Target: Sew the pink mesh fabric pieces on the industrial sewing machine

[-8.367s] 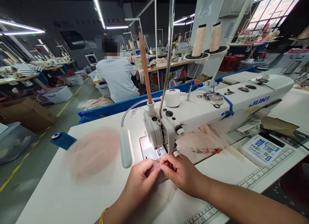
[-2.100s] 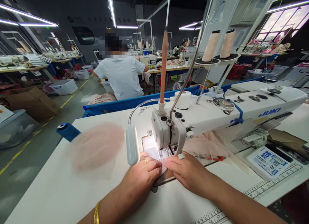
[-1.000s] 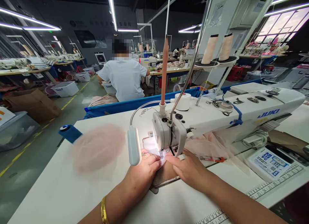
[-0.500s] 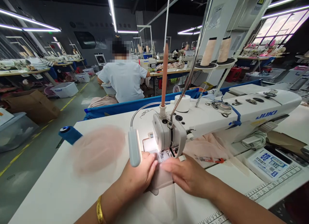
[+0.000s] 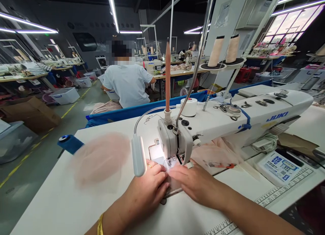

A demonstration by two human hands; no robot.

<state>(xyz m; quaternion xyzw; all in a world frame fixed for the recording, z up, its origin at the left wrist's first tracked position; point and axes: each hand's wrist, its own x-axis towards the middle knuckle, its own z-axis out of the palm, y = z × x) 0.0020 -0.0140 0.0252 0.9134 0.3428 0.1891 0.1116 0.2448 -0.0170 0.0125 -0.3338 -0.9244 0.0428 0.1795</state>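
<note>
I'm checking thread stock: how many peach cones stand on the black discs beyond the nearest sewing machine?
2: the left peach cone on the left disc, the right peach cone on the right disc.

Fabric (image 5: 173, 183) partly hidden by left hand (image 5: 148, 187); wall lettering (image 5: 103, 25) blurred.

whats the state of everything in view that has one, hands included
Left hand: fingers bent, grip unclear
Right hand: fingertips close together, grip unclear
Sheer fabric: partly hidden by the hands
Sewing machine: running or stopped unclear
Lamp: lit
Pencil-like stick: upright, dark tip up
Peach thread cones: upright
Pink fabric pile: loosely heaped
Cable: coiled
Orange-handled tool: open or shut unclear
</note>
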